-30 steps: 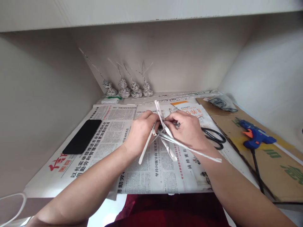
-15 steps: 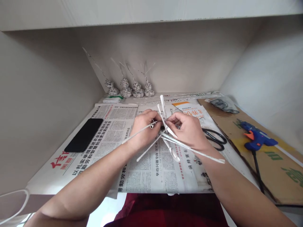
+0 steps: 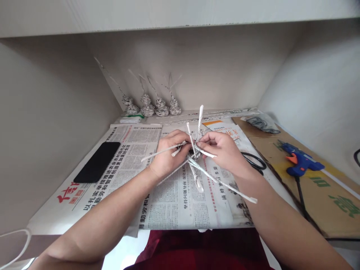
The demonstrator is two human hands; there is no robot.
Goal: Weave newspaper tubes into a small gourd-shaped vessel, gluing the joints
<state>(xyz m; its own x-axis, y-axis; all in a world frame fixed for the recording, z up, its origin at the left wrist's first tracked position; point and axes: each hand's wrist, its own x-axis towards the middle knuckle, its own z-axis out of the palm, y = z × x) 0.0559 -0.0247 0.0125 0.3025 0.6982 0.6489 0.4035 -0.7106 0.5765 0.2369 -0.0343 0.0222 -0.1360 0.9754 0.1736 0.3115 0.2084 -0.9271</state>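
Note:
A small weaving of rolled paper strips is held between my two hands above the newspaper. Its white ends stick out in several directions, some upward, some toward me. My left hand is closed on the weaving's left side, with strip ends poking out past its fingers. From the right, my right hand pinches a strip at the weaving's edge between thumb and fingers. The fingers partly hide the woven centre. Black-handled scissors lie just behind my right wrist, their blades out of sight.
Several woven paper gourd shapes stand at the back left. A black phone lies on the newspaper's left. To the right, a blue glue gun and a bagged grey bundle rest on cardboard. Long paper strips lie along the back.
The weaving has turned a little in my hands. Its upright strip now leans right, and the lower ends have shifted left and down. The view has moved slightly.

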